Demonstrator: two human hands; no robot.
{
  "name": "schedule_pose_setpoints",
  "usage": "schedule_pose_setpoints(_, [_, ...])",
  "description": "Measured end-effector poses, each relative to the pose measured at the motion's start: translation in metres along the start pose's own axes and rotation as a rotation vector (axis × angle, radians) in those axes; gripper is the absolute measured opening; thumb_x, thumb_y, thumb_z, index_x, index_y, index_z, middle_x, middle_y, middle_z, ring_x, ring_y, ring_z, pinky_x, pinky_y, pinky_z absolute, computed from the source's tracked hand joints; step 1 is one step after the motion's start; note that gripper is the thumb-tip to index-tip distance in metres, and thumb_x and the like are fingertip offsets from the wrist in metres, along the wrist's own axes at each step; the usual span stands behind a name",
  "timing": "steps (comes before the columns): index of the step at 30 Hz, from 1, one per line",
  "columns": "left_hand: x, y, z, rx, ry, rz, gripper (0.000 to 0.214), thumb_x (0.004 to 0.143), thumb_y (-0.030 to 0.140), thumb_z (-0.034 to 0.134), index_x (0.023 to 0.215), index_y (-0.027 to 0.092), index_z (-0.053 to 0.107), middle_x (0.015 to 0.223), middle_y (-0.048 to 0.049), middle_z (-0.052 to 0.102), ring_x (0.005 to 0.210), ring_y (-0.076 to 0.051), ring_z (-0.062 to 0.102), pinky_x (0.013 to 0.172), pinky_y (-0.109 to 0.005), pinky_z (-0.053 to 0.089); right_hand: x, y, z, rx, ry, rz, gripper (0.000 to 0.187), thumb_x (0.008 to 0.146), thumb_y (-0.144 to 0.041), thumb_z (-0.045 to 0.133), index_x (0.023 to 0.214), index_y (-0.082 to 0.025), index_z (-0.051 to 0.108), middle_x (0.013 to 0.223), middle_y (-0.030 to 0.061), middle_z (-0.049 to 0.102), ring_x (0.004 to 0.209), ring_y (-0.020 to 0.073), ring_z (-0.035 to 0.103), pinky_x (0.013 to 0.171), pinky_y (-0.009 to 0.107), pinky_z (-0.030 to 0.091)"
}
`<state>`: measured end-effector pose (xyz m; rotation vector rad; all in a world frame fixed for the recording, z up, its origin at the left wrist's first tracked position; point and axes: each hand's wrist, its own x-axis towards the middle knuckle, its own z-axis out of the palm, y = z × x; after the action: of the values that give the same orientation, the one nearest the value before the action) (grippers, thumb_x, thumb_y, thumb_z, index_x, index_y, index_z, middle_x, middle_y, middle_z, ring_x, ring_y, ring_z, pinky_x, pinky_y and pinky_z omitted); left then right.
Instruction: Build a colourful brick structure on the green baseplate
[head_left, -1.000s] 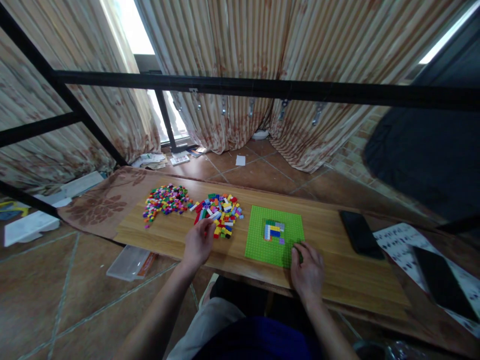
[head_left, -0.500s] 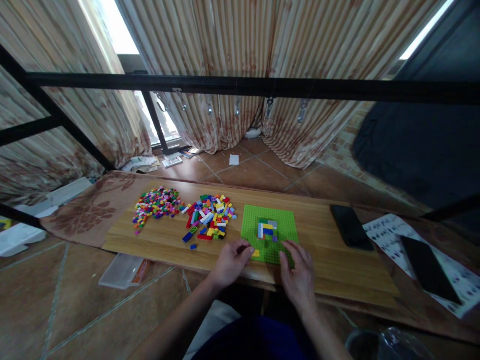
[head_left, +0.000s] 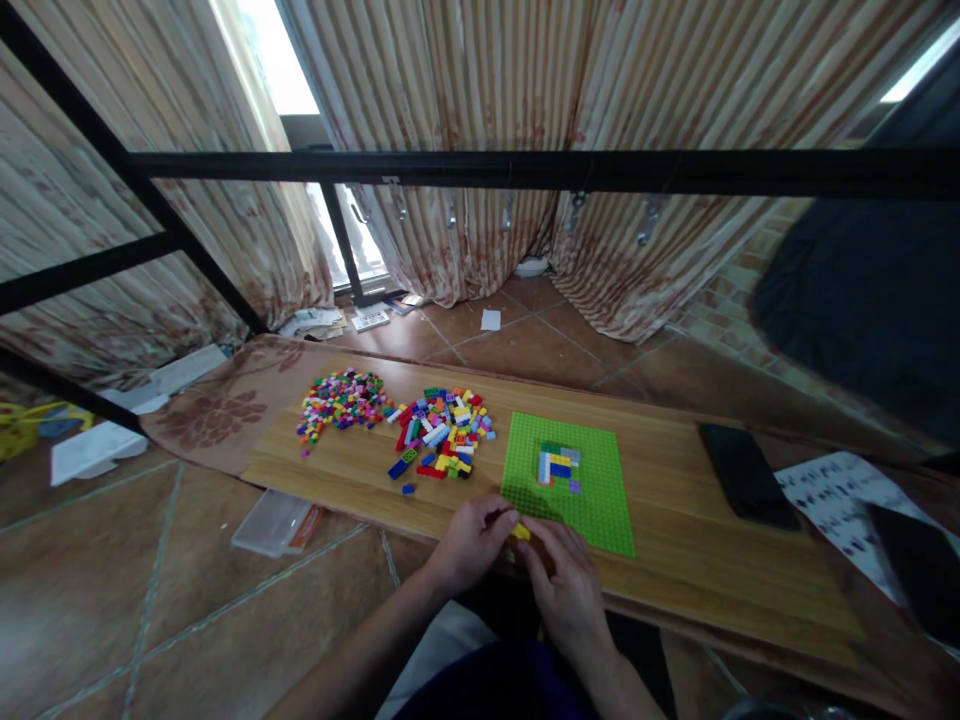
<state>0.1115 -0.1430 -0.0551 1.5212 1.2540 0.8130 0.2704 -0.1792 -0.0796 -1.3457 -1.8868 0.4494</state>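
Observation:
My left hand pinches a small yellow brick between thumb and fingers. From the other side my right hand has its thumb and fingertips closed on the same brick. Both hands meet at the near left corner of a green baseplate, over the table's front edge. Upon the plate stands a low build of white, yellow, blue, green, grey and purple bricks. The brick's exact shape is partly hidden by my fingers.
Left of the plate lie a pile of mixed bricks and a heap of tiny pieces on the wooden board. A black phone, a printed sheet and another dark device are at right. A plastic box sits below.
My right hand has left the baseplate's front and come leftward to my left hand. The yellow brick, earlier over the plate's near edge, is now between both hands. The view has shifted.

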Motion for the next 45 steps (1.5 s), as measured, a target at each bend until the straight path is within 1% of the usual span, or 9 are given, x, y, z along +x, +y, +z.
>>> schedule_pose_setpoints(5, [-0.011,0.0,-0.022,0.043,0.133,-0.023,0.025,0.089,0.035,0.048,0.08,0.017,0.065,0.071,-0.0013,0.061,0.067,-0.014,0.054,0.063,-0.024,0.041,0.011,-0.004,0.013,-0.066,-0.004,-0.023,0.025,0.093,-0.031,0.051,0.113,-0.023,0.062,0.1,0.0055,0.07,0.093,0.0218,0.063,0.084,0.038,0.047])
schedule_pose_setpoints(12, [-0.03,-0.008,-0.073,0.13,0.431,-0.078,0.022,0.085,0.033,0.053,0.091,0.017,0.067,0.086,-0.0046,0.07,0.08,-0.018,0.063,0.074,-0.028,0.048,0.029,-0.012,0.032,-0.082,-0.029,-0.017,0.025,0.094,-0.032,0.048,0.111,-0.021,0.062,0.102,0.0062,0.07,0.094,0.0225,0.062,0.086,0.039,0.045])
schedule_pose_setpoints(15, [-0.035,-0.015,-0.091,0.198,0.537,-0.138,0.025,0.084,0.034,0.053,0.096,0.016,0.066,0.085,-0.0049,0.07,0.079,-0.019,0.064,0.075,-0.03,0.049,0.028,-0.009,0.032,-0.075,-0.039,-0.002,0.026,0.095,-0.032,0.046,0.111,-0.02,0.063,0.103,0.0068,0.07,0.097,0.0225,0.062,0.088,0.039,0.045])
schedule_pose_setpoints(18, [-0.037,-0.023,-0.097,0.227,0.578,-0.175,0.027,0.084,0.035,0.052,0.097,0.016,0.065,0.083,-0.0048,0.07,0.075,-0.019,0.065,0.072,-0.03,0.05,0.025,0.001,0.025,-0.079,-0.018,0.031,0.029,0.095,-0.036,0.045,0.109,-0.02,0.064,0.104,0.008,0.069,0.098,0.0232,0.061,0.088,0.039,0.045])
schedule_pose_setpoints(23, [-0.036,-0.026,-0.083,0.26,0.519,-0.093,0.022,0.085,0.031,0.052,0.095,0.017,0.065,0.09,-0.0057,0.07,0.081,-0.019,0.065,0.076,-0.031,0.051,0.025,0.023,0.002,-0.117,0.079,0.103,0.036,0.095,-0.043,0.042,0.107,-0.019,0.066,0.106,0.0103,0.068,0.1,0.0253,0.06,0.09,0.042,0.046])
schedule_pose_setpoints(30, [-0.023,-0.013,-0.046,0.33,0.358,0.134,0.016,0.087,0.019,0.049,0.096,0.017,0.062,0.09,-0.0053,0.066,0.081,-0.016,0.063,0.075,-0.029,0.051,0.03,0.051,-0.02,-0.209,0.196,0.163,0.043,0.095,-0.046,0.038,0.103,-0.016,0.067,0.103,0.0133,0.068,0.097,0.0265,0.06,0.088,0.044,0.047])
schedule_pose_setpoints(34, [-0.009,0.0,-0.019,0.395,0.21,0.21,0.021,0.088,0.017,0.048,0.104,0.019,0.061,0.101,-0.0067,0.063,0.088,-0.016,0.062,0.081,-0.03,0.053,0.038,0.059,-0.024,-0.249,0.19,0.122,0.04,0.096,-0.041,0.037,0.104,-0.016,0.068,0.103,0.0127,0.067,0.097,0.025,0.059,0.088,0.042,0.047])
schedule_pose_setpoints(38, [0.01,0.005,0.002,0.523,0.168,0.31,0.031,0.085,0.017,0.053,0.115,0.019,0.058,0.115,-0.0096,0.058,0.107,-0.022,0.056,0.096,-0.038,0.049,0.046,0.061,-0.023,-0.25,0.14,0.071,0.036,0.097,-0.035,0.038,0.105,-0.017,0.067,0.105,0.0116,0.066,0.098,0.0236,0.058,0.088,0.041,0.047])
schedule_pose_setpoints(45, [0.032,-0.001,0.023,0.664,0.09,0.325,0.043,0.083,0.017,0.056,0.126,0.02,0.054,0.122,-0.0101,0.052,0.111,-0.024,0.051,0.1,-0.042,0.046,0.051,0.064,-0.018,-0.265,0.132,0.007,0.034,0.097,-0.034,0.04,0.101,-0.017,0.069,0.102,0.0109,0.065,0.095,0.0227,0.056,0.086,0.039,0.048])
